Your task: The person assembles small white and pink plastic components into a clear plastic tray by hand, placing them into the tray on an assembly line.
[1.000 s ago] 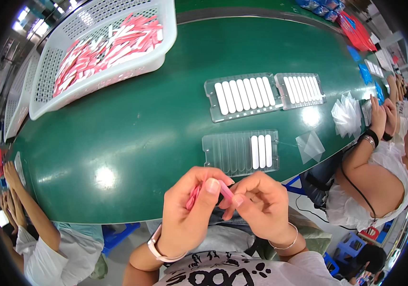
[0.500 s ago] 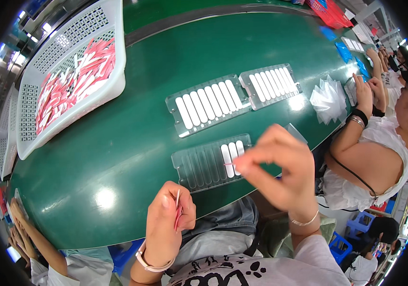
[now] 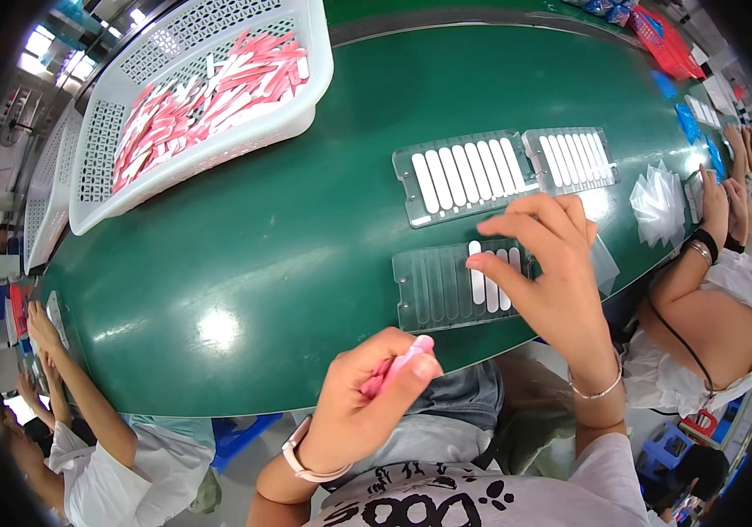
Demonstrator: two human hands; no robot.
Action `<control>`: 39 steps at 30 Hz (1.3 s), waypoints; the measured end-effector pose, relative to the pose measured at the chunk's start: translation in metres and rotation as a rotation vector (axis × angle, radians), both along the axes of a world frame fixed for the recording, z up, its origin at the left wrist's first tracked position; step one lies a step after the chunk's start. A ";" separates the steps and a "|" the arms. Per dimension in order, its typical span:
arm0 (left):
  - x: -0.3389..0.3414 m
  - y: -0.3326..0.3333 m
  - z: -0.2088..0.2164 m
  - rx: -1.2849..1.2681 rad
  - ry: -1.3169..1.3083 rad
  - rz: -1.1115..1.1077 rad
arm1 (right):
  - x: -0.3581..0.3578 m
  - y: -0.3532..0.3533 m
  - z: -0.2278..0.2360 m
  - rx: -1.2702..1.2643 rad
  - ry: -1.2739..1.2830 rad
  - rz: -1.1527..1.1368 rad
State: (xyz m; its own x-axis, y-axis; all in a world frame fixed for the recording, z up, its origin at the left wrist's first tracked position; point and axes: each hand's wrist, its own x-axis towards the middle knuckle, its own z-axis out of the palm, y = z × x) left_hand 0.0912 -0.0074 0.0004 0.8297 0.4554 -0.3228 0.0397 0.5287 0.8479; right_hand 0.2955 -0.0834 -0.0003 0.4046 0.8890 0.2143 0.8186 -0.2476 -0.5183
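Observation:
Curled around a small bunch of pink nail files, my left hand is closed in front of the table's near edge. My right hand is over the nearest clear slotted tray, thumb and forefinger apart. Right by its thumb, a white nail file lies in the tray, its upper end between the two parted fingertips. More white files fill the slots to its right, partly hidden by my hand. The slots on the left hold none. Behind stand two clear trays with white files, a larger one and another.
A white perforated basket heaped with pink and white files stands at the far left. Clear plastic sleeves are piled on the right. Co-workers sit on both sides, one with arms on the table at right.
My right hand has opened beside the tray, and one more white file lies in a slot there. My left hand has turned, showing the pink files' ends. The whole view has shifted.

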 end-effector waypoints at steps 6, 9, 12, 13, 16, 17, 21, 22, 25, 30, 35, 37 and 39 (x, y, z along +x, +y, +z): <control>0.002 -0.003 0.000 0.302 0.049 -0.088 | -0.025 -0.008 0.018 0.111 0.787 0.381; 0.001 -0.003 0.002 0.200 -0.024 -0.102 | -0.026 -0.015 0.014 0.101 0.915 0.372; 0.003 -0.001 0.014 0.229 0.011 -0.135 | -0.024 -0.024 0.012 0.135 0.974 0.242; 0.003 0.000 0.016 0.229 0.064 -0.158 | -0.022 -0.027 0.012 0.133 1.002 0.171; -0.002 0.003 0.009 0.040 0.058 -0.183 | -0.025 -0.025 0.013 0.186 1.063 0.200; -0.001 0.003 0.008 0.031 0.054 -0.188 | -0.027 -0.024 0.014 0.253 1.091 0.208; 0.006 0.001 0.014 0.142 -0.033 -0.148 | -0.025 -0.026 0.004 0.261 1.060 0.287; 0.006 0.001 0.015 0.186 -0.003 -0.149 | -0.025 -0.025 0.005 0.260 1.061 0.292; 0.010 0.003 0.017 0.190 0.031 -0.180 | -0.020 -0.021 0.007 0.253 1.020 0.271; 0.010 0.006 0.008 0.184 0.064 -0.254 | 0.016 -0.009 0.017 0.223 0.596 0.164; -0.006 0.004 0.004 -0.102 0.085 -0.139 | 0.027 0.016 0.013 0.006 0.291 0.337; -0.005 0.009 -0.002 -0.186 0.028 -0.059 | 0.018 0.017 0.010 -0.166 0.113 0.254; 0.001 0.007 0.000 -0.082 0.127 -0.053 | 0.016 0.015 0.008 -0.181 0.144 0.214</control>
State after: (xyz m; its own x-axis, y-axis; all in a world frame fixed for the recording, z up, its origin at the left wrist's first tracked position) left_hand 0.0925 -0.0006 0.0008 0.8022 0.3800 -0.4605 0.1733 0.5899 0.7886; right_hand 0.3118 -0.0689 0.0077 0.2186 0.9758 -0.0016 0.7832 -0.1764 -0.5962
